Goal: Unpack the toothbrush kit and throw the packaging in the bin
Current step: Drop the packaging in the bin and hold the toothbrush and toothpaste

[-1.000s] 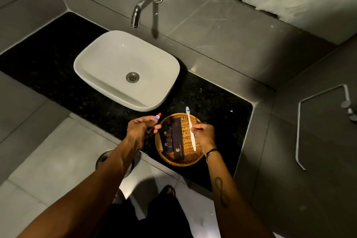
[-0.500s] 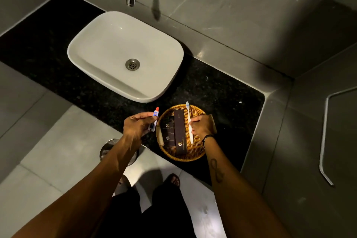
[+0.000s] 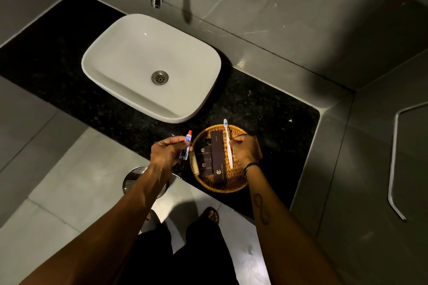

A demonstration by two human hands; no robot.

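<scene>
A: Where is the toothbrush (image 3: 228,146)?

B: Over the wicker basket (image 3: 234,186), in the right hand (image 3: 243,150). It is slim and white with a pale blue bristle head; the head pokes past the basket's far rim toward the sink (image 3: 148,65), and the handle runs back across the weave. The right grip is clamped on the middle of the handle.

A: And the other hand?

B: The left hand (image 3: 165,154) sits just left of the basket, its grip pinched together on a small toothpaste tube (image 3: 186,147). The tube is white and blue with a red cap, and it tilts cap-up toward the sink.

A: What is in the basket?

B: Dark brown boxes with gold logos: one long box (image 3: 216,157) lying along the middle, beside the toothbrush, and two shorter boxes (image 3: 205,159) on its left. A tan piece of something shows behind the right hand, at the basket's right edge; I cannot tell what it is.

A: Where does the basket stand?

B: On the black speckled tabletop (image 3: 273,122), near the sink's front right corner. On the floor left of the basket, partly hidden by the left forearm, is a round metal bin (image 3: 133,179).
</scene>
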